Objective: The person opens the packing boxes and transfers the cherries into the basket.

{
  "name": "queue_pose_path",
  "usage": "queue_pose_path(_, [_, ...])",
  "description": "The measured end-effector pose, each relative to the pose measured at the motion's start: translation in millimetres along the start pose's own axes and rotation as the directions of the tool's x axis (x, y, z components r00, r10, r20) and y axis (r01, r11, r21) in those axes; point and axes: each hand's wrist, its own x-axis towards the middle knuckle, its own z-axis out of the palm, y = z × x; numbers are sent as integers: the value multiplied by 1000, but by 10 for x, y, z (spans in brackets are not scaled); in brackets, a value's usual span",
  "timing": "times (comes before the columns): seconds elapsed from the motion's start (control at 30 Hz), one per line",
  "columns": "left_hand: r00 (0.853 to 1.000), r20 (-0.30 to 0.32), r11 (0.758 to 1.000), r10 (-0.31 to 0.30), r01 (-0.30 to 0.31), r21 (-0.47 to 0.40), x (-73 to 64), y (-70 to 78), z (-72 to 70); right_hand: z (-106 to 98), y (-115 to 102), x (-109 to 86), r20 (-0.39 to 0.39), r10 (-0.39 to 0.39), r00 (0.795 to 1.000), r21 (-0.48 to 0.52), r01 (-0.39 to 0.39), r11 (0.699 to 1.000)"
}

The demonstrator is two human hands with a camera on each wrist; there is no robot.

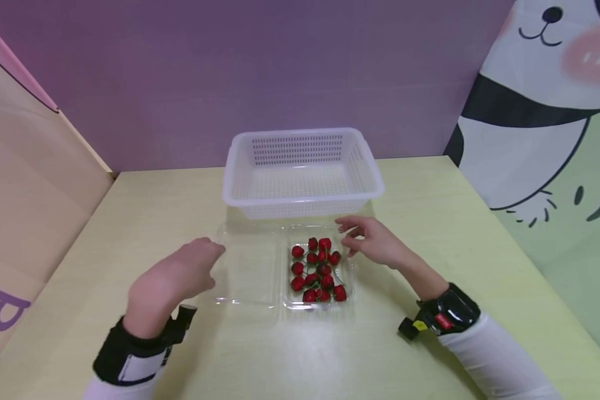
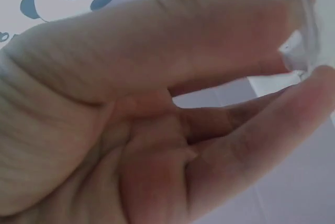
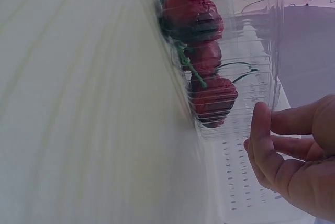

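Note:
A clear plastic clamshell box lies opened out flat on the table. Its tray (image 1: 286, 266) holds several red cherries (image 1: 311, 279) with green stems, and its lid (image 1: 250, 264) is spread to the left. With thumb and fingers, my left hand (image 1: 180, 272) pinches the lid's left edge, whose clear rim shows between the fingertips in the left wrist view. At the tray's upper right, my right hand (image 1: 375, 241) pinches the rim between thumb and fingers. The right wrist view shows this hand (image 3: 293, 150) beside the tray wall (image 3: 251, 93), with cherries inside.
A white perforated plastic basket (image 1: 302, 203) stands just behind the box, near the purple back wall (image 1: 230, 72). Pale wood-patterned tabletop (image 1: 300, 361) extends in front and to both sides. Printed panels (image 1: 545, 166) with a panda rise at the right.

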Motion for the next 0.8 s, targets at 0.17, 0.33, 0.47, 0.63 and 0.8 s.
queue_pose_path(0.17, [1000,17,999,-2,3,-42,61,-2,73,-4,12,3,2,9,1000,1,-9,1000])
queue_pose_path(0.33, [998,56,998,-29,32,-48,122,5,119,-7,3,5,-7,15,1000,-17,-15,1000])
queue_pose_path(0.47, [994,94,998,-46,51,-48,175,-4,158,-8,13,12,-12,9,1000,-38,-10,999])
queue_pose_path(0.63, [991,125,998,-52,57,-32,229,-2,213,-5,18,12,-28,11,1000,-60,-12,998])
queue_pose_path(0.8, [987,143,997,-75,79,-25,273,5,244,-10,19,8,-67,4,998,-106,-11,994])
